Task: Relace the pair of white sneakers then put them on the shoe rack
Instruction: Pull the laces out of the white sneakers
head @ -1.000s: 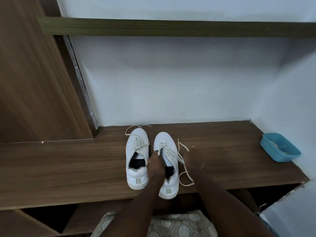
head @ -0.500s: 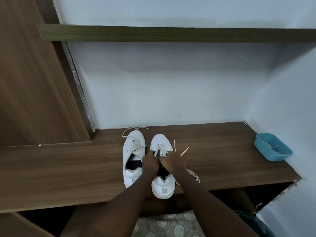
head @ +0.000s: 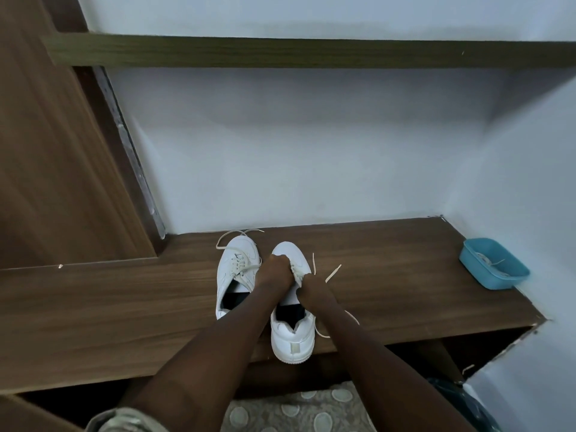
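Now we see the left sneaker and the right sneaker side by side on the wooden shelf; our left hand curls round the right sneaker's lacing; our right hand pinches its loose lace; a blue tray sits well apart.

- White sneakers: two in total, namely left sneaker and right sneaker.
- Laces: two, one threaded in each sneaker, namely left lace and right lace.
- Hands: two, namely left hand and right hand.
- Blue plastic tub: one.
- Wooden ledge: one.
- Upper shelf board: one.
- Wooden side panel: one.
- White walls: two, namely back wall and side wall.
- Patterned mat: one.
- Dark plastic bag: one.
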The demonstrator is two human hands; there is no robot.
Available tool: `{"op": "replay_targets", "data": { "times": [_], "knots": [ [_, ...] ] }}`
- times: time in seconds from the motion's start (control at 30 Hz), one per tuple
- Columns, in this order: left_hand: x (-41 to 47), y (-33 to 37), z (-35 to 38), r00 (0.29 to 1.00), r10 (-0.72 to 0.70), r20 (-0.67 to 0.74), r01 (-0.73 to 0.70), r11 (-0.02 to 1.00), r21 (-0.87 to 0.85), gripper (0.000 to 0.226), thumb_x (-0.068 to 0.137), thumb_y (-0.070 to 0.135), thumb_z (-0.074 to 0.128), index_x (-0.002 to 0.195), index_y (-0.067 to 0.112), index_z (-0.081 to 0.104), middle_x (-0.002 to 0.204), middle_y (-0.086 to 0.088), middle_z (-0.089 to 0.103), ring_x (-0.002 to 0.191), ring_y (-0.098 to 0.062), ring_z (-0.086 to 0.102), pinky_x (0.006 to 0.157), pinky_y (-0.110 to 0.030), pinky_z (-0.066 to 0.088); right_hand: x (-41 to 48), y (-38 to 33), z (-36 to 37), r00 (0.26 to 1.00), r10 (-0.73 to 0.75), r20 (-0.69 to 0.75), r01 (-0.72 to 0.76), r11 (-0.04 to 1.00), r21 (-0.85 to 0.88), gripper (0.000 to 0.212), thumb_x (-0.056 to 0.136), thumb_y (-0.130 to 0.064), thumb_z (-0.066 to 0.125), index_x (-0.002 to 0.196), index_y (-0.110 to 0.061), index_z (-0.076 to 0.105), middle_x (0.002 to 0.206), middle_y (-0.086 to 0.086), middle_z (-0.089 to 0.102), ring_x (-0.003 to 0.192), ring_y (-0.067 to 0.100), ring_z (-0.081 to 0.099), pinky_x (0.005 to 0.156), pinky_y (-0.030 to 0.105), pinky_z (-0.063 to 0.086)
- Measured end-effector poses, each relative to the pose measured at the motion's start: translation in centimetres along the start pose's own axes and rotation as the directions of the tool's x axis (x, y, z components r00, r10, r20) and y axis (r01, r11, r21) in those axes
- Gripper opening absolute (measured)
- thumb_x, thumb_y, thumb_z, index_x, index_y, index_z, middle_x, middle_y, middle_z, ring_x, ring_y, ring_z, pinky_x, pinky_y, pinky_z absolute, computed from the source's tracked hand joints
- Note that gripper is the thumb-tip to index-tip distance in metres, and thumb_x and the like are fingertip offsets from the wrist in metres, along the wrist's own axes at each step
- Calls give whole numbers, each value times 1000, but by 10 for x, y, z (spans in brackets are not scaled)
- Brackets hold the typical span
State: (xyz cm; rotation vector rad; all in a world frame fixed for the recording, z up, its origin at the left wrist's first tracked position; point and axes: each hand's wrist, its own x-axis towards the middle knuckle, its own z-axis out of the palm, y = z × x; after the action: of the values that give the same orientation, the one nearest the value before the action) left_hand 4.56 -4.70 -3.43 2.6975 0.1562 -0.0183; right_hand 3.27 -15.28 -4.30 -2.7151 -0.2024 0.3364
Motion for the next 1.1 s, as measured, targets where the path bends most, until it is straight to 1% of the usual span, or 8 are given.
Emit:
{"op": "replay_targets", "data": {
  "times": [0.1, 0.23, 0.4, 0.6, 0.73, 0.83, 0.93, 1.1],
  "knots": [
    [3, 5, 0, 997, 68, -23, -61, 975, 212, 26, 93, 8, 39, 113, 5, 56, 117, -14, 57, 107, -31, 59, 84, -35, 47, 4, -1, -1, 1000, -12, 8, 12, 999, -52, 26, 92, -3, 40, 67, -9, 39, 104, 20, 62, 107, 34, 58, 85, 34, 43],
    [5, 7, 3, 992, 125, -14, -115, 944, 308, 27, 94, 6, 37, 114, 4, 55, 118, -15, 56, 109, -31, 58, 85, -36, 47, 13, 1, 5, 999, 23, 44, -21, 999, -50, 38, 92, -5, 38, 58, -15, 24, 65, 4, 36, 84, 30, 48, 64, 28, 32],
    [-1, 6, 4, 998, 15, -67, -9, 995, 98, 24, 92, 10, 41, 106, -2, 58, 111, -21, 59, 101, -35, 59, 80, -36, 46, 10, 0, 8, 999, 38, 7, -37, 999, -15, 28, 96, -7, 33, 98, 3, 60, 109, 16, 61, 111, 30, 56, 86, 33, 39],
    [-3, -5, 1, 950, -301, -81, 265, 917, -299, 27, 94, 9, 43, 110, -5, 58, 105, -21, 62, 106, -36, 58, 83, -37, 45, 8, -2, 11, 994, 109, -31, -107, 992, 61, 31, 96, -10, 34, 116, 2, 55, 125, 16, 56, 118, 27, 53, 93, 31, 40],
    [-6, -10, 6, 990, 40, -138, -33, 998, 55, 35, 91, 8, 44, 126, 12, 50, 114, -12, 60, 103, -32, 60, 75, -36, 46, 8, -1, 11, 988, 133, -79, -129, 990, 64, 31, 96, -12, 36, 118, -1, 54, 126, 13, 57, 122, 27, 51, 95, 30, 40],
    [-8, -11, 3, 944, 288, -159, -245, 938, 246, 20, 73, 11, 66, 91, 19, 70, 84, 0, 66, 77, -27, 65, 52, -27, 37, 10, -2, 13, 989, 122, -85, -117, 991, 59, 31, 97, -11, 34, 118, -2, 55, 126, 13, 57, 120, 28, 52, 95, 30, 40],
    [-2, -15, 6, 946, 299, -126, -236, 900, 365, 19, 44, 16, 81, 47, 20, 62, 49, 5, 54, 51, -18, 56, 46, -20, 25, 7, -3, 13, 988, 124, -87, -120, 991, 52, 31, 97, -12, 34, 117, -1, 55, 125, 13, 58, 119, 27, 53, 94, 30, 40],
    [-3, -20, 8, 951, 261, -168, -202, 932, 302, 17, 52, 19, 82, 47, 18, 65, 49, 2, 58, 54, -20, 58, 44, -24, 36, 5, -5, 15, 981, 165, -104, -158, 985, 69, 31, 96, -13, 36, 118, -4, 55, 125, 13, 58, 118, 27, 54, 94, 31, 42]
  ]
}}
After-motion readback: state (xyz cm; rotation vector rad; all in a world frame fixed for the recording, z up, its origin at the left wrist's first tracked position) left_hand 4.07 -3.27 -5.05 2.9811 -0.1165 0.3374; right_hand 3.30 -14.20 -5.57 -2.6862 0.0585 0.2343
